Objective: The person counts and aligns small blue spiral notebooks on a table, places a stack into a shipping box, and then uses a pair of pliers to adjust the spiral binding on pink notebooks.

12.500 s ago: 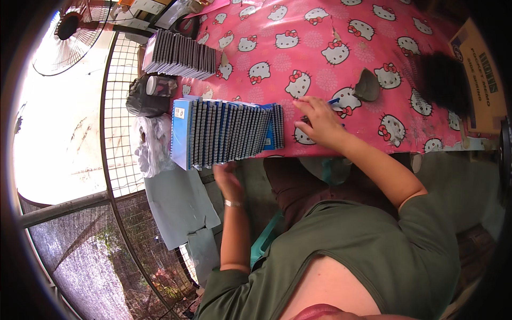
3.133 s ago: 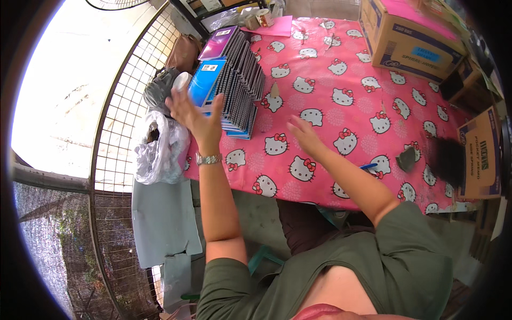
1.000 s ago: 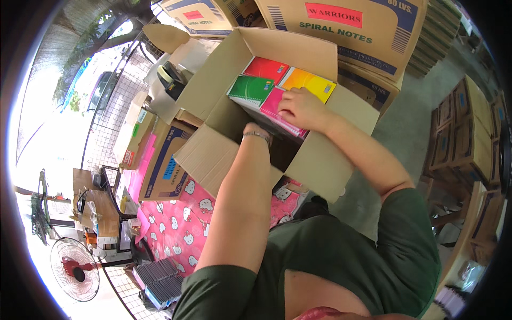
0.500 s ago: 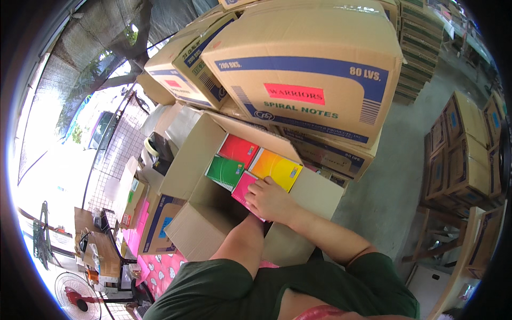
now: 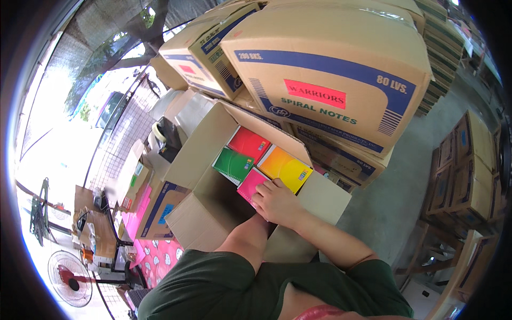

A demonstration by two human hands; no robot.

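An open cardboard box [image 5: 205,172] stands in front of me with its flaps spread. In its far and right part lie spiral notebooks: a red notebook [image 5: 248,144], a green notebook [image 5: 233,165], a yellow-orange notebook [image 5: 285,168] and a pink notebook [image 5: 250,184]. My right hand [image 5: 277,204] is closed at the pink notebook, its bent fingers over the right part of the cover. My left forearm [image 5: 247,234] reaches down into the box beneath the right hand. The left hand itself is hidden by the right hand and the box.
Large printed cartons [image 5: 325,80] are stacked just beyond the box. More cartons [image 5: 463,170] stand on a wooden support at the right. To the left are a carton [image 5: 160,210], a pink patterned cloth [image 5: 160,252] and a fan [image 5: 70,278].
The view has shifted slightly, so the box and notebooks appear a little farther right. My right hand stays at the pink notebook, and my left arm is still inside the box.
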